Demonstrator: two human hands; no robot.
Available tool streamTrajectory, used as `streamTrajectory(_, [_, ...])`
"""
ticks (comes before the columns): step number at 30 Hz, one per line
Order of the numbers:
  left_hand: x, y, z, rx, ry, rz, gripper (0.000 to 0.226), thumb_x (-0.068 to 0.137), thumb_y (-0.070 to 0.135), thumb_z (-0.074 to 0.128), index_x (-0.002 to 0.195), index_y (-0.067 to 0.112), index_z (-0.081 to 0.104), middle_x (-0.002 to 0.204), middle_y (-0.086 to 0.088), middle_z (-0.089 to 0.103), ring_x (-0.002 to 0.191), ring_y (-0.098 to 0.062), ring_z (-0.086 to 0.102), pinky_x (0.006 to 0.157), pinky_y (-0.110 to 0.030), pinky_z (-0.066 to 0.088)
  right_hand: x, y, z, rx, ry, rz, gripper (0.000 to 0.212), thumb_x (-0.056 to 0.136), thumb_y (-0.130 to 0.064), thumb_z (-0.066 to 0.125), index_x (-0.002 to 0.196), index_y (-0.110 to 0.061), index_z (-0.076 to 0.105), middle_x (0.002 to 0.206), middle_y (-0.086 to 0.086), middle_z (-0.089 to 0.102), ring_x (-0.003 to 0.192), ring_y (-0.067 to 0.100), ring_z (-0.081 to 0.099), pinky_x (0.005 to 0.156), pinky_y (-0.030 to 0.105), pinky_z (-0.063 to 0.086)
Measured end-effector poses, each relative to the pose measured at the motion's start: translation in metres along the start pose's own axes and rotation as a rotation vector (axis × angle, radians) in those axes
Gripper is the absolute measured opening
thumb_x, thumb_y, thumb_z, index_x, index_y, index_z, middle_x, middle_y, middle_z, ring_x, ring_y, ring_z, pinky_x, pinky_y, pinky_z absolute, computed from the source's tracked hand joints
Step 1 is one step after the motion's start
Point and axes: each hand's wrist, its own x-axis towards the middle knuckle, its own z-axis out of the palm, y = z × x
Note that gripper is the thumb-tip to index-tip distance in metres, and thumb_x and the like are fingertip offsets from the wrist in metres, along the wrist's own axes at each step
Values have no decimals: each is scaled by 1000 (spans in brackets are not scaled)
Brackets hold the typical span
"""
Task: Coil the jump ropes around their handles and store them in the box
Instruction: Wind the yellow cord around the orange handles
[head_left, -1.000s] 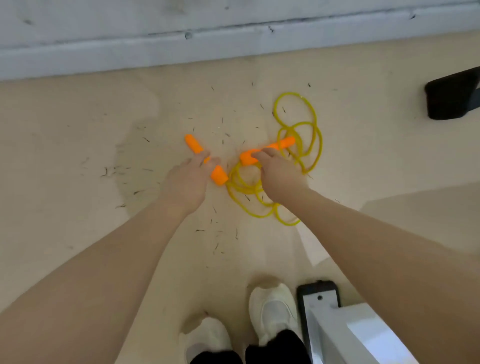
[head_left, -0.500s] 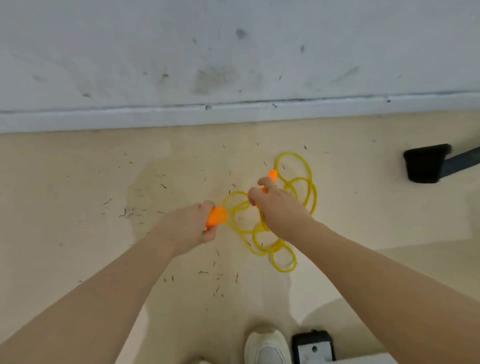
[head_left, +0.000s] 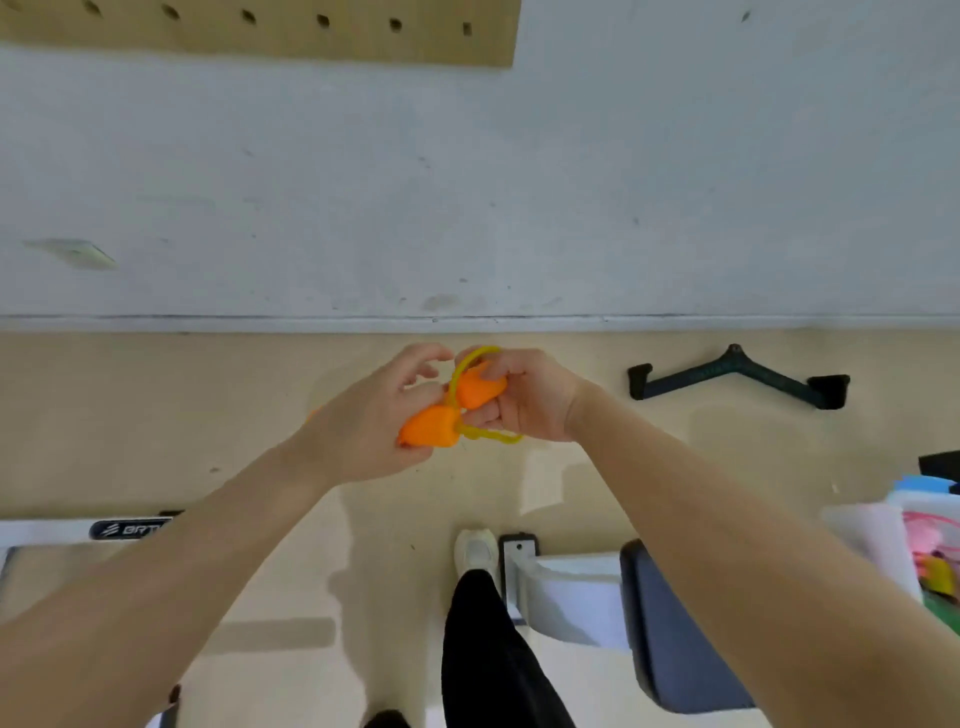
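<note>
The left hand (head_left: 374, 415) curls its thumb and fingers round one orange handle (head_left: 428, 427), whose blunt end points toward five o'clock; the index and middle fingers arch up loosely toward one o'clock. The right hand (head_left: 524, 397) grips the second orange handle (head_left: 478, 389), fingers wrapped over its top and under its base, so that the two handles sit just beside each other, the right one at one o'clock of the left. A yellow rope (head_left: 470, 358) loops up from between the handles, over the right hand's fingertips at twelve o'clock, and another stretch runs out below that hand toward four o'clock. Both hands hold the jump rope raised in front of the body, above the beige floor (head_left: 156, 405).

Further out, a black V-shaped bar with two grips (head_left: 737, 376) lies on the floor at three o'clock of the hands, near the white wall (head_left: 467, 182). A wooden pegboard (head_left: 260, 31) hangs at eleven o'clock. At four o'clock, at the frame's edge, a pale box (head_left: 862, 540) holds blurred pink and yellow items. At six o'clock stand a white shoe (head_left: 475, 551) and a black trouser leg (head_left: 493, 649), beside a white machine frame with a dark pad (head_left: 670, 639).
</note>
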Motion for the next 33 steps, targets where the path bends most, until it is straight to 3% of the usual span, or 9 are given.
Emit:
streamTrajectory(5, [-51,113,-41,-191,121,-82,30,77,33,69,101,19,57,135,2,43,115,-7,49,89,-14,40,-109,22,82,-26,99,-188,20,89,-15,32,83,-14,51,67,4,57,45,16,54,46,21,39])
streamTrajectory(8, [-98,157,-41,-347,113,-266,47,75,14,76,105,21,40,127,0,52,111,-15,54,92,-30,45,-143,64,122,19,119,-288,18,86,-19,35,86,-17,53,83,7,56,60,20,53,45,23,41])
streamTrajectory(11, [-160,187,-34,-480,-20,-373,78,74,7,73,133,26,27,111,9,62,102,-19,63,86,-41,53,-173,116,171,-79,110,-344,23,90,-15,31,83,-17,53,78,8,61,55,18,56,42,18,42])
streamTrajectory(16, [-245,227,-21,-107,28,-455,82,72,25,71,141,29,26,115,-6,63,103,-26,60,78,-29,46,-218,184,228,-439,256,-340,28,94,-15,26,92,-19,54,75,2,53,51,17,45,48,22,35])
streamTrajectory(21, [-295,253,-20,28,-21,-523,78,73,31,72,137,37,28,118,0,60,105,-26,57,74,-23,38,-257,230,245,-783,494,-306,47,98,-47,26,85,-10,53,58,10,59,36,13,41,39,20,33])
streamTrajectory(24, [-320,260,-17,112,14,-540,70,73,29,67,133,39,33,110,0,61,99,-28,58,76,-28,45,-274,260,232,-1112,639,-470,40,89,-44,52,67,-11,52,61,5,65,50,14,58,56,25,47])
streamTrajectory(26, [-334,265,-12,22,62,-549,68,72,27,65,133,39,36,107,2,61,98,-26,59,81,-30,48,-281,275,220,-1339,668,-448,36,92,-34,52,64,-11,47,62,1,64,56,17,59,62,29,48])
streamTrajectory(30, [-342,295,1,-261,105,-478,59,69,23,62,125,35,47,102,3,64,89,-19,61,68,-19,45,-297,301,188,-1160,711,-372,29,97,-18,41,68,-15,44,63,0,62,60,19,59,58,27,43])
streamTrajectory(33, [-334,321,17,-324,143,-478,49,78,10,62,114,40,49,88,1,63,69,-14,56,57,-14,42,-308,317,175,-1035,594,-183,20,92,-6,42,105,-15,55,103,7,64,101,21,59,80,25,44])
